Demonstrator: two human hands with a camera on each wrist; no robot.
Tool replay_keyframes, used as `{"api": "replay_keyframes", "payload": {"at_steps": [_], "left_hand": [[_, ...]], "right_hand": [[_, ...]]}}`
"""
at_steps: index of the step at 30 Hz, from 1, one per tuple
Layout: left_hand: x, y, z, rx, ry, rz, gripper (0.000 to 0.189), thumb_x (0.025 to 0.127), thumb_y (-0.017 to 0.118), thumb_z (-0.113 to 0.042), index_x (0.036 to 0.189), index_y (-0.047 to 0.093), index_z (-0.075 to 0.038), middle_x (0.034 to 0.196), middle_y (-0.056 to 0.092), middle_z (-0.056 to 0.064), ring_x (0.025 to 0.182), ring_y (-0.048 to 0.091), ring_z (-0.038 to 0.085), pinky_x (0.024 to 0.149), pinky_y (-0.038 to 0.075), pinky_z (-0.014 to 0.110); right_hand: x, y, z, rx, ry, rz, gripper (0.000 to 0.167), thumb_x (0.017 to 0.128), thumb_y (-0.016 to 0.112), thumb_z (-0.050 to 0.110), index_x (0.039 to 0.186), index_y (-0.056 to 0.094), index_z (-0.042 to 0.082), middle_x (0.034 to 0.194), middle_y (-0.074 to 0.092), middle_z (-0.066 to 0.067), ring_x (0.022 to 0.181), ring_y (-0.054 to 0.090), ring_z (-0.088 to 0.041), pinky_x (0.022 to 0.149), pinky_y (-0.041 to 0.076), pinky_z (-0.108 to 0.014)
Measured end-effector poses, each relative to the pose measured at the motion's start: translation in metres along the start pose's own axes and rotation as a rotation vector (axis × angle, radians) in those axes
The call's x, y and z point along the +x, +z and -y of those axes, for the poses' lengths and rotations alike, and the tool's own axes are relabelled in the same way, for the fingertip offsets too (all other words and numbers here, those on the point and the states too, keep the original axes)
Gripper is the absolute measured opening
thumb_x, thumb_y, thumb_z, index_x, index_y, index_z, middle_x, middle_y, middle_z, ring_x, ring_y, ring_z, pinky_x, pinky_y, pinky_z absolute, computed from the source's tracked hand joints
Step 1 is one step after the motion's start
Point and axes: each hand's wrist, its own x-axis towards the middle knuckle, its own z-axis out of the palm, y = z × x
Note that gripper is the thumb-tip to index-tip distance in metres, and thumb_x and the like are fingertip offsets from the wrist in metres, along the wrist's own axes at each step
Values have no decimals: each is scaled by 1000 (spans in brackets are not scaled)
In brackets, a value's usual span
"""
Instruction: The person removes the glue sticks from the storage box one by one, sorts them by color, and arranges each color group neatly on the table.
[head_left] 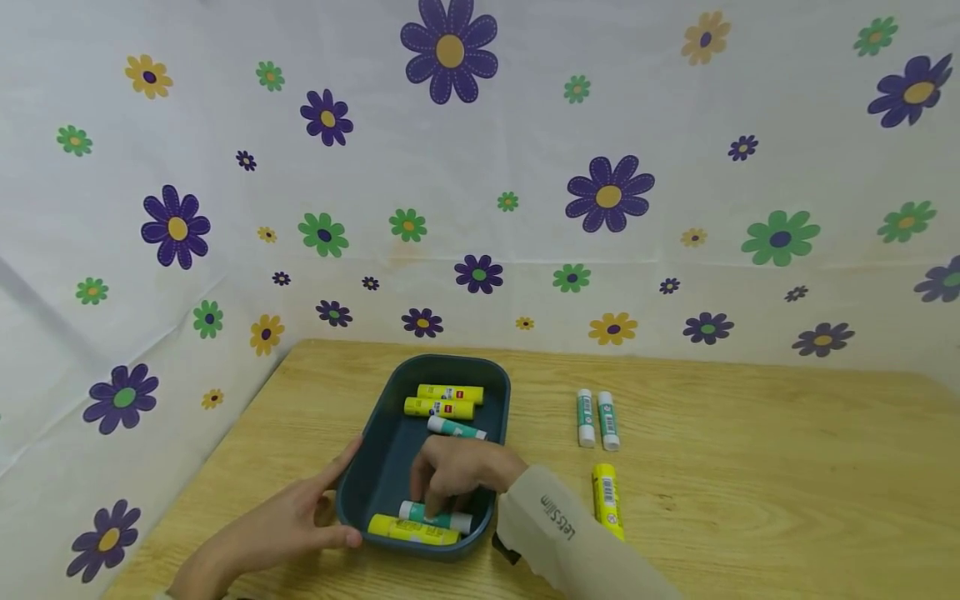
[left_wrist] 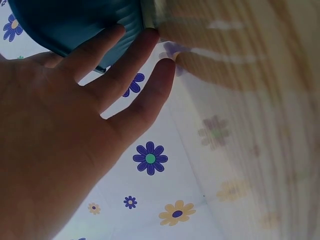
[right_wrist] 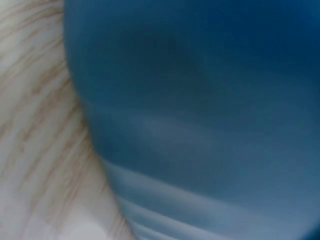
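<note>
A dark blue plastic bin (head_left: pixel 390 454) sits on the table with glue sticks inside. My left hand (head_left: pixel 288 517) steadies its left side, thumb at the near corner; in the left wrist view the fingers (left_wrist: pixel 122 75) spread along the bin's outer wall (left_wrist: pixel 75 25). Reaching into the near half, my right hand (head_left: pixel 468 467) pinches a green-and-white glue stick (head_left: pixel 442 518) with curled fingers. That stick lies right beside a yellow glue stick (head_left: pixel 412 531). Farther back are another green-and-white glue stick (head_left: pixel 456 428) and two yellow ones (head_left: pixel 438 407). The bin's wall (right_wrist: pixel 190 125) fills the right wrist view.
To the right of the bin, two green-and-white glue sticks (head_left: pixel 586 418) stand side by side in line on the wooden table (head_left: pixel 750 467). A yellow glue stick (head_left: pixel 608 500) lies nearer, close to my right sleeve (head_left: pixel 570 533). A flowered white cloth (head_left: pixel 525 150) hangs behind the table.
</note>
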Motion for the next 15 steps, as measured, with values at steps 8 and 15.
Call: {"api": "replay_keyframes", "payload": {"at_steps": [8,15], "left_hand": [[-2,-3,-4,13,-6,-16,102,95,73,-34,165,0,-17,156,32,33,133,45,48,103,38,69],[-1,0,-4,-17,-14,-4,102,95,73,-34,164,2,-15,157,31,31,133,45,47,104,38,69]], "right_hand": [[2,-1,3,-20,-17,12,18,84,74,-11,88,71,6,82,68,-7,66,60,-15,57,52,-27],[1,2,2,-32,-18,27,18,86,71,-11,90,70,6,83,67,-8,66,58,-15,57,51,-25]]}}
